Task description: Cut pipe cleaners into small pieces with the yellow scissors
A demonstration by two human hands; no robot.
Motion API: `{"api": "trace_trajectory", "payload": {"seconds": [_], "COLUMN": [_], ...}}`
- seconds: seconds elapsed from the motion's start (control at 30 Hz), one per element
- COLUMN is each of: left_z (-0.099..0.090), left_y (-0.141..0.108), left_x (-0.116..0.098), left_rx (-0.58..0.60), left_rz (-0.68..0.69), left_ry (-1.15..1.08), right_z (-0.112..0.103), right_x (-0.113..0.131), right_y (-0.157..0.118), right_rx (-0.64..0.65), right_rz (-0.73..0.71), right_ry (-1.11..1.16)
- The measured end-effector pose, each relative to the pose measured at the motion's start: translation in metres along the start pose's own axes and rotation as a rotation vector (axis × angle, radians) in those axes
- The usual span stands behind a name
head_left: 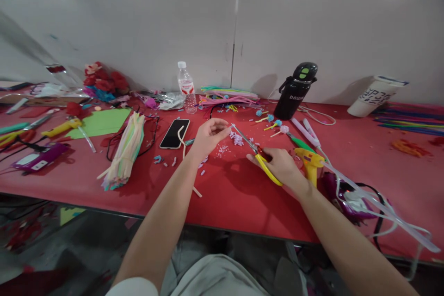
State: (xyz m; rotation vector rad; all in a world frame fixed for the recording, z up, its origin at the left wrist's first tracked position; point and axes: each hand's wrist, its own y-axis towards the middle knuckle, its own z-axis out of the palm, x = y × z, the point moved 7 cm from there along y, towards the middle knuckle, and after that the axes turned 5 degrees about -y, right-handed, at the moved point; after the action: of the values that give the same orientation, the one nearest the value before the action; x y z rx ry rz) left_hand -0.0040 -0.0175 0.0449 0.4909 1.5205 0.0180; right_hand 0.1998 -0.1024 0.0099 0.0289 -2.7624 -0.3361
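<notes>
My right hand [279, 164] is wrapped round the yellow handles of a pair of scissors [268, 170]. The blades point up and left, with their tips close to the fingertips of my left hand [212, 136]. My left thumb and fingers are pinched together; whatever they hold is too small to name. Beneath the blades lies a small heap of short lilac pieces [237, 138], with finer bits [222, 150] scattered nearer me. A pale fuzzy stem [181, 136] lies left of my left hand, partly over a black phone [174, 134].
A bundle of pastel fuzzy stems [125, 152] lies on the left of the red table [229, 208]. Behind stand a water bottle [187, 88] and a black flask [294, 92]. Small blue and pink fuzzy flowers [277, 123] and a yellow glue gun [311, 163] are on the right.
</notes>
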Motion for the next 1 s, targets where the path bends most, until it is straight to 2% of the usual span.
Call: {"api": "trace_trajectory", "payload": {"seconds": [0.23, 0.53, 0.87, 1.0], "left_z": [0.006, 0.014, 0.016, 0.014], "left_y": [-0.002, -0.002, 0.001, 0.001], "left_x": [0.001, -0.005, 0.007, 0.007], "left_rx": [0.059, 0.107, 0.08, 0.075], "left_rz": [-0.032, -0.026, -0.031, -0.034], "left_ry": [0.023, 0.026, -0.145, -0.112], "right_z": [-0.002, -0.002, 0.0, 0.002], "right_x": [0.0, 0.006, 0.006, -0.003], "right_y": [-0.002, -0.003, -0.004, -0.001], "right_rx": [-0.017, 0.021, 0.018, -0.012], "right_rz": [0.017, 0.015, 0.038, 0.054], "right_ry": [-0.001, -0.031, -0.103, -0.081]}}
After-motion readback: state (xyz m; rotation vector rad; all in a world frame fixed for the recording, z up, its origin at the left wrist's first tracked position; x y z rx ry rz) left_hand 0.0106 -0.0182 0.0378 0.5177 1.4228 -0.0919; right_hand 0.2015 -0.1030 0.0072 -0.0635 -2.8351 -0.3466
